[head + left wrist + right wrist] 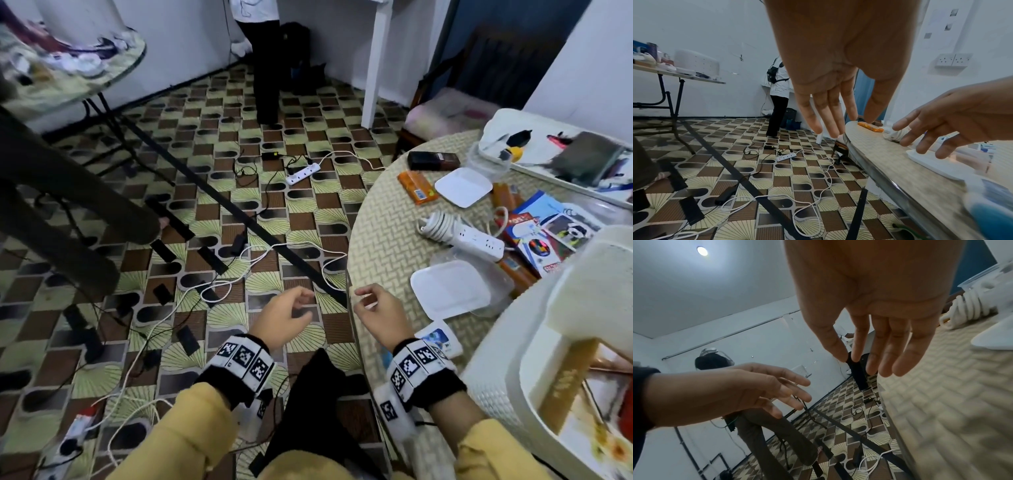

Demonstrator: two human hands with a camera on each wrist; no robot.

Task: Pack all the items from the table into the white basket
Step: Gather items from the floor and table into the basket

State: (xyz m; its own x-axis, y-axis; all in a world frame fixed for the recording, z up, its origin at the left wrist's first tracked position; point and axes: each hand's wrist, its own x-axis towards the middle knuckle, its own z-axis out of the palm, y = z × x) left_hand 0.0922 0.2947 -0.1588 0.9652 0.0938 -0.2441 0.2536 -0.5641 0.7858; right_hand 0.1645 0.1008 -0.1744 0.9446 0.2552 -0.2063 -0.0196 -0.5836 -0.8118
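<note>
Power strip (303,173), cables on patterned floor (219,144).

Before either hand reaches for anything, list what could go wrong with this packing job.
1. The white power strip has a coiled cord; lifted by one end, it could unwind and drag neighbouring packets.
2. The white square lid lies on a clear container near the table edge; a careless sweep might knock it off.
3. The white basket already holds items, so space may tighten.

Yellow sleeves (205,421) on both arms, cuffs bunched just below wrists. Each wrist has a black band w/ white blocks printed w/ black-and-white square marker codes (244,358); right band (416,368) same. Both hands bare, no rings or gloves. Dark clothing (308,404) at lap btw the arms.
</note>
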